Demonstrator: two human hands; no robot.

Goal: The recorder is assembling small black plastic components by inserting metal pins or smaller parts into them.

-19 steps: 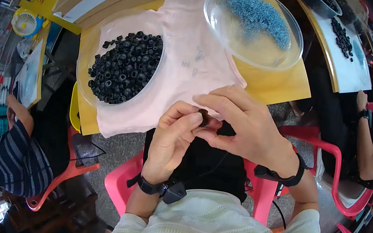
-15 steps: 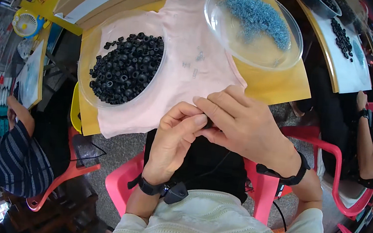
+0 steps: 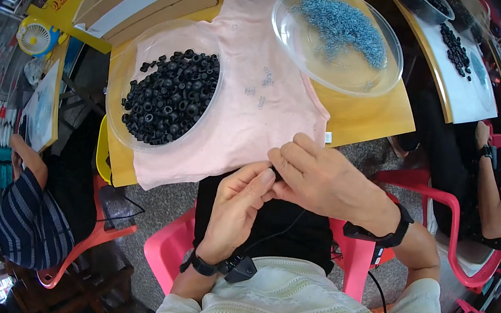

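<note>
In front of my lap, both hands meet at one small black part [image 3: 274,172], mostly hidden by the fingers. My left hand [image 3: 233,207] pinches it between thumb and bent fingers. My right hand [image 3: 325,181] is closed over the same part from the other side, its fingertips pressed together. Beyond them to the left lies a clear round tray [image 3: 113,116] with a heap of small black cup-shaped parts [image 3: 170,100]. A second clear round tray [image 3: 304,53], at the far right, holds a pile of tiny bluish pieces [image 3: 344,27], too small to make out.
A pink cloth [image 3: 255,44] covers much of the yellow tabletop [image 3: 368,118]. Behind it stands an open cardboard box [image 3: 150,3]. People sit at both sides, one in a striped top [image 3: 33,220]. A small yellow fan [image 3: 35,36] is at far left, a pink chair [image 3: 168,243] under me.
Both hands have come slightly closer to me, still joined at the small black part. The right fingers have curled in more. A white tag at the cloth's edge has come into sight.
</note>
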